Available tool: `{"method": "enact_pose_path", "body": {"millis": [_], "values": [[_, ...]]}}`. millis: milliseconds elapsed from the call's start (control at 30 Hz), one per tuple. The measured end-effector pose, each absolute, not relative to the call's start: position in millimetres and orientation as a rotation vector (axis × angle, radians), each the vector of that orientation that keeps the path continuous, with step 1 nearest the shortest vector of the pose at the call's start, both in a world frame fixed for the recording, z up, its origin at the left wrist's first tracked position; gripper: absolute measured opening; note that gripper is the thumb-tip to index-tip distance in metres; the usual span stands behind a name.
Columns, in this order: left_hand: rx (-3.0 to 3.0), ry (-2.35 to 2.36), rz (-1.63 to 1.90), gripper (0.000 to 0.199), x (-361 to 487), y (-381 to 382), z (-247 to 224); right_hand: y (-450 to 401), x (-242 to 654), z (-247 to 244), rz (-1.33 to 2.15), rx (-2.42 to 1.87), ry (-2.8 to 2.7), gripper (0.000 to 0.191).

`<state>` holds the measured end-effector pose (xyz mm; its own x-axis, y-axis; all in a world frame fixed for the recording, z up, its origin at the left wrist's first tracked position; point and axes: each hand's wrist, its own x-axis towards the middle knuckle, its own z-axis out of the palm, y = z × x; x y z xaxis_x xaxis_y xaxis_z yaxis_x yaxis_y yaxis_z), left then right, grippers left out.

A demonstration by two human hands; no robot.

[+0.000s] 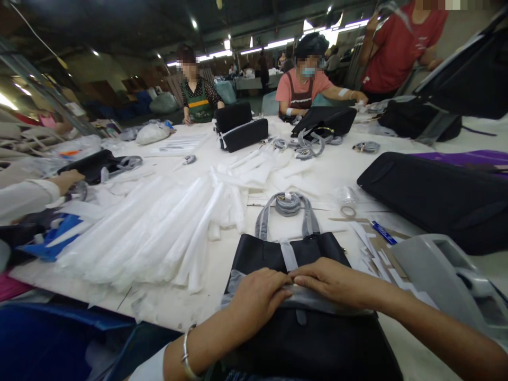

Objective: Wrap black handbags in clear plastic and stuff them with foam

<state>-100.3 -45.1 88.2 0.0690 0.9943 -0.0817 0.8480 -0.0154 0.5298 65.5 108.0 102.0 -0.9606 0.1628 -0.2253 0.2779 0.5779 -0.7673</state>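
A black handbag [317, 344] lies in front of me at the table's edge. Around its middle runs a band in grey-white wrapping [313, 300], and a short wrapped tab [289, 256] comes down to it. My left hand [260, 293] and my right hand [331, 280] meet at that spot, fingers bent and pressed together on the band; the fingertips partly hide what they pinch. Beyond the bag's top edge rise its wrapped handles [262, 222], with a coiled shoulder strap [288, 205] between them.
White foam sheets [146, 233] are heaped at left. At right stand a grey tape dispenser [448, 280], a blue marker [383, 233], paper strips [373, 254] and a large black bag [432, 196]. Co-workers [304, 90] handle bags across the table; another person's hand [69, 181] reaches in at left.
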Motion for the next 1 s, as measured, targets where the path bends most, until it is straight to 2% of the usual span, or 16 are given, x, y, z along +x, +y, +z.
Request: {"method": "enact_pose_path", "body": {"millis": [233, 367, 433, 533, 633, 767, 900, 1000], "values": [[1.868, 1.789, 0.373, 0.028, -114.6, -44.1, 71.9, 116.4, 89.1, 94.4, -1.144, 0.664, 2.928, 0.029], [1.864, 1.790, 0.451, 0.026, -116.3, -51.0, 73.7, 99.7, 104.6, 82.3, -1.008, 0.586, 3.058, 0.031], [1.939, 1.836, 0.462, 0.023, -115.7, -52.2, 67.2, 90.9, 107.3, 69.9, -0.875, 0.431, 3.121, 0.036], [2.118, 1.862, 0.434, 0.021, -117.2, -54.3, 53.7, 85.8, 108.9, 48.0, -0.648, 0.234, 3.198, 0.057], [2.209, 1.908, 0.473, 0.025, -127.0, -59.9, 48.1, 89.4, 111.6, 38.4, -0.606, 0.223, 3.293, 0.067], [2.116, 2.092, 0.702, 0.025, -148.9, -73.6, 56.4, 94.2, 114.2, 52.4, -0.646, 0.403, 3.461, 0.048], [1.920, 2.241, 1.014, 0.025, -155.9, -87.4, 66.3, 91.0, 104.0, 78.0, -0.798, 0.586, 3.525, 0.039], [1.999, 2.125, 0.924, 0.032, -141.3, -92.5, 66.2, 81.0, 80.2, 99.0, -1.057, 0.777, 3.517, 0.034]]}}
